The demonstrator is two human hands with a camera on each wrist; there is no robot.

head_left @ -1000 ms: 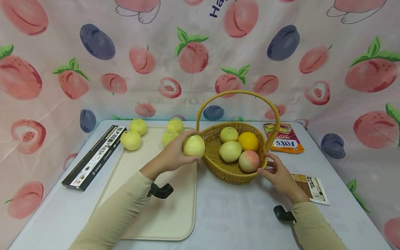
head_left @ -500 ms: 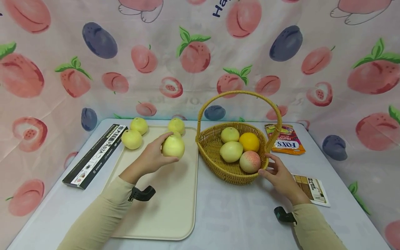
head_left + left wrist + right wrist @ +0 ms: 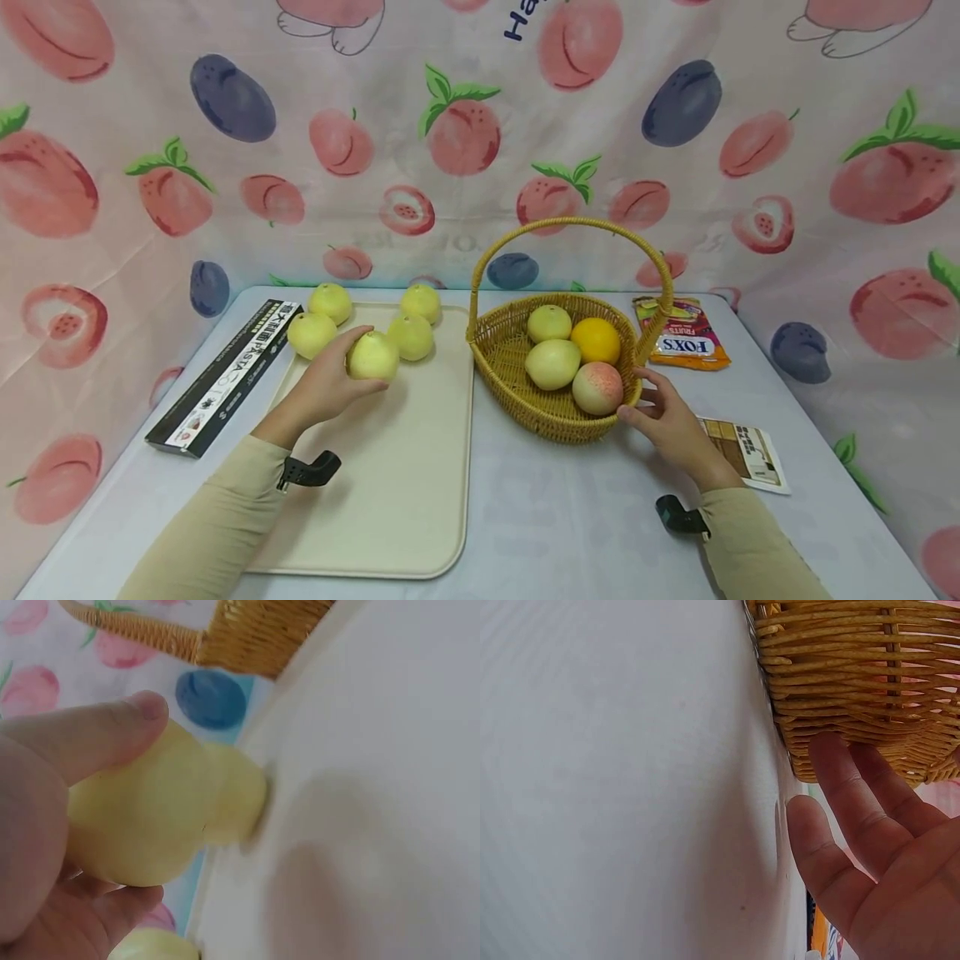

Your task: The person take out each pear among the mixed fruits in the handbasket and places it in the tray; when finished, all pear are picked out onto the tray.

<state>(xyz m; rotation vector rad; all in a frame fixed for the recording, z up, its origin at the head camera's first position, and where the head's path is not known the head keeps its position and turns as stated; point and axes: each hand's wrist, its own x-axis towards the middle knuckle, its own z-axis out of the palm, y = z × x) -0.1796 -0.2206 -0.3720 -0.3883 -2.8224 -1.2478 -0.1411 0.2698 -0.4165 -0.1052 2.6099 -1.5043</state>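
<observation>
My left hand (image 3: 330, 382) holds a pale yellow-green round fruit (image 3: 373, 357) over the tray (image 3: 375, 500), thumb on one side and fingers on the other. In the left wrist view, the held fruit (image 3: 142, 810) overlaps another pale fruit (image 3: 236, 793) behind it. That neighbour (image 3: 411, 337) rests on the tray. My right hand (image 3: 675, 429) touches the right side of the wicker basket (image 3: 525, 412), its thumb at the rim. In the right wrist view, extended fingers (image 3: 847, 795) lie against the woven wall (image 3: 862, 675). Inside sit two pale yellow-green fruits (image 3: 552, 364), an orange (image 3: 596, 342) and a peach (image 3: 597, 387).
More pale fruits (image 3: 330, 303) stand along the tray's far end. A black pasta box (image 3: 225, 379) lies against its left side. Right of the basket are a red-orange FOX'S bag (image 3: 682, 333) and a brown-and-white packet (image 3: 746, 454). The basket handle (image 3: 570, 222) arches high.
My left hand has carried the fruit leftward, from beside the basket's left rim to over the tray's left part. The right hand and basket have stayed in place.
</observation>
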